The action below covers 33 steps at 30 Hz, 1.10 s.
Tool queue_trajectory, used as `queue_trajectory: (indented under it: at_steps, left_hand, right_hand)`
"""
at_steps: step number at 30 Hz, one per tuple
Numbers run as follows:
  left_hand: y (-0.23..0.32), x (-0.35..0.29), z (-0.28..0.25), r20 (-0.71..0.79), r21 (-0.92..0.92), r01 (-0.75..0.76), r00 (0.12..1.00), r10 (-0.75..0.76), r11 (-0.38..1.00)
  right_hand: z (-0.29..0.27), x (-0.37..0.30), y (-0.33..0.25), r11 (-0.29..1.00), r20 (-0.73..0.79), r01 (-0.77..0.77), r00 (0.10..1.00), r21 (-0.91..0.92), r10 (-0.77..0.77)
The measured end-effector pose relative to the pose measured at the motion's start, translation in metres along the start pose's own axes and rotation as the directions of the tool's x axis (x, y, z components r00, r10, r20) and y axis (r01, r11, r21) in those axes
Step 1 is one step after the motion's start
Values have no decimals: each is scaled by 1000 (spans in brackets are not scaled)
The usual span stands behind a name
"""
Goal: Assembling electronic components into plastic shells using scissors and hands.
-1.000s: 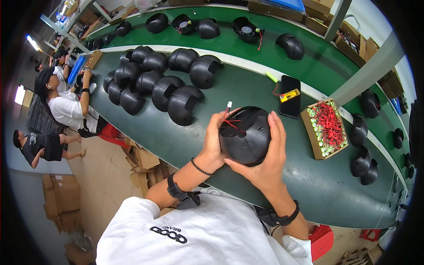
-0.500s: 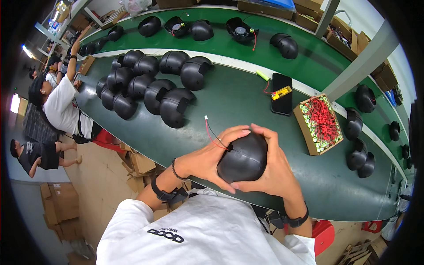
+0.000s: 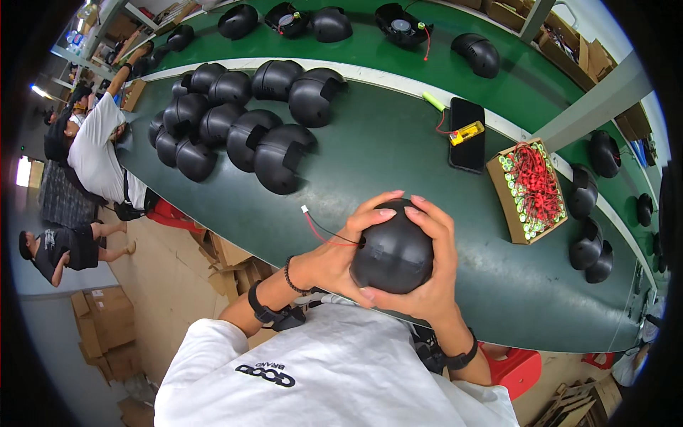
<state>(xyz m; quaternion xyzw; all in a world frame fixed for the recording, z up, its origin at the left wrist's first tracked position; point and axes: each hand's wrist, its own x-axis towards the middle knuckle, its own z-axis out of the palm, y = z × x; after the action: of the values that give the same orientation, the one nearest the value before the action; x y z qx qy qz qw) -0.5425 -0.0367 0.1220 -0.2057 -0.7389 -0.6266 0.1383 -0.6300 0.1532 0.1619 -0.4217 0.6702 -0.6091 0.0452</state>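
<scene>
Between my two hands is a round black plastic housing, held just above the near edge of the green work table. My left hand wraps its left side, thumb low and fingers over the top. My right hand closes round the right side, and the fingertips of both hands nearly meet at the top. From a hole at the housing's left comes a thin red and black wire pair, ending in a small white connector. The underside of the housing is hidden.
Several black shells cluster at left. Right of centre lie a black phone with a yellow battery pack and an open box of red-wired cells. More shells sit on a green conveyor behind. A co-worker sits at far left.
The housing has turned in my hands, and its seam no longer shows on the front. The wire's connector now points further left and lower. My view has shifted slightly.
</scene>
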Motion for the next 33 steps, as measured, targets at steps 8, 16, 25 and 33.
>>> queue_trajectory:
  at_steps: [8,16,25,33]
  left_hand:
    - [17,17,0,5,147,62,998,-64,987]
    - [32,48,3,146,188,57,986,-85,980]
    - [25,132,-88,-20,686,30,1000,-22,727]
    - [14,186,-127,149,866,-32,969,-196,500]
  right_hand:
    - [-15,9,1,1000,-19,-16,1000,-22,15]
    - [-43,7,0,996,14,-75,997,50,74]
    - [-91,191,5,945,-26,-63,998,-321,58]
    - [-66,358,174,578,-85,-388,873,-718,480]
